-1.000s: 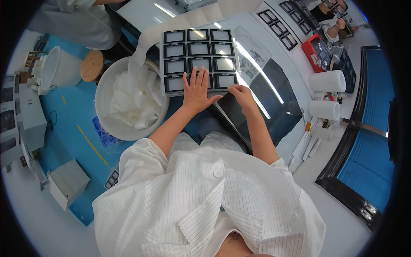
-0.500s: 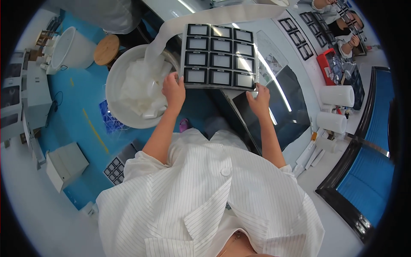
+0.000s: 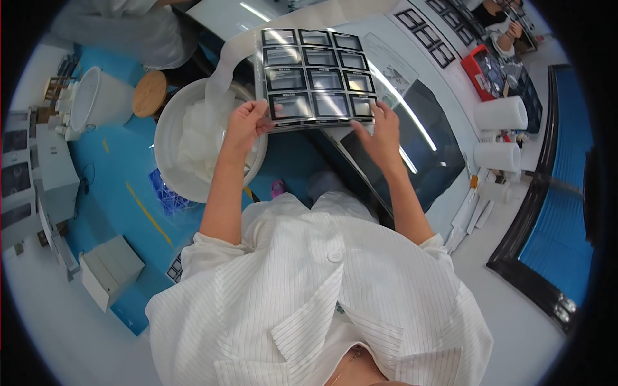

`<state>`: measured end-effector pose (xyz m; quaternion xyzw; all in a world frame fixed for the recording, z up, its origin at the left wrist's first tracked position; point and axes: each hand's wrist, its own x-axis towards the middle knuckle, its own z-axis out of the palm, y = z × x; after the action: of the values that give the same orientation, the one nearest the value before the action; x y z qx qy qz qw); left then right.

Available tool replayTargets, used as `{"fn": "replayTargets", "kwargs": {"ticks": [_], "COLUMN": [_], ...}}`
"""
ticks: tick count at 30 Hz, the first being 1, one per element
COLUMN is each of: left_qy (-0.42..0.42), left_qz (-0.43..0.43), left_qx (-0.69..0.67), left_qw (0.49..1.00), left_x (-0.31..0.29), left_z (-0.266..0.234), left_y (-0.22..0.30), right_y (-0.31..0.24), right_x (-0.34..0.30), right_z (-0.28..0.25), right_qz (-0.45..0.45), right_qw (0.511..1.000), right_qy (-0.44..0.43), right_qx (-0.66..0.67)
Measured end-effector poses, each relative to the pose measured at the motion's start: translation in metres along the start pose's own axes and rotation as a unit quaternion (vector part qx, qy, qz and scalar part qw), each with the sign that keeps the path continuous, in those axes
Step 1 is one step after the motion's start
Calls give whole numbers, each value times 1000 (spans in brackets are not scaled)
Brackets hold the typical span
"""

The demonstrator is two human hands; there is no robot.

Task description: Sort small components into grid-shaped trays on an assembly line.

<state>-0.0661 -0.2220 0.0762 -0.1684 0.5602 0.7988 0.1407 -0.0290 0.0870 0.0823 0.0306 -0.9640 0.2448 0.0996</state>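
Note:
A clear sheet printed with rows of black rectangular frames is held up in front of me, over the gap between a bin and the bench. My left hand pinches its near left corner, thumb and fingers closed on the edge. At the near right corner is my right hand, its fingers along the side edge and its thumb apart near the bottom edge. A long whitish strip runs behind the sheet and down into the white round bin, where crumpled translucent film lies.
Dark glossy sheets lie on the bench to the right, with a red box and white rolls beyond. Left of the bin stand a round wooden stool and another white bin. A person in grey is at the far left.
The framed sheet has shifted left and tilted, so its frames now show as see-through. My left hand has moved left with it, and my right hand's fingers have shifted along the right edge.

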Motion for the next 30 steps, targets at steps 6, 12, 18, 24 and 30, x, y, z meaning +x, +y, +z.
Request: {"fn": "replayTargets", "kwargs": {"ticks": [6, 12, 18, 24, 30], "left_qy": [-210, -328, -330, -481, -592], "left_qz": [69, -22, -213, -112, -49], "left_qx": [-30, -72, -53, 8, 49], "left_qw": [975, 942, 918, 869, 803], "left_x": [-48, -95, -103, -99, -84], "left_z": [103, 190, 212, 226, 239], "left_y": [-2, -75, -203, -205, -191], "right_y": [-64, -6, 80, 63, 70], "right_x": [-17, -91, -175, -190, -195], "right_z": [-43, -89, -113, -112, -131], "right_qz": [-149, -31, 245, 281, 243], "right_qw": [987, 987, 891, 942, 944], "right_qy": [0, 80, -117, -89, -78], "right_qx": [-60, -138, 362, 161, 209]}}
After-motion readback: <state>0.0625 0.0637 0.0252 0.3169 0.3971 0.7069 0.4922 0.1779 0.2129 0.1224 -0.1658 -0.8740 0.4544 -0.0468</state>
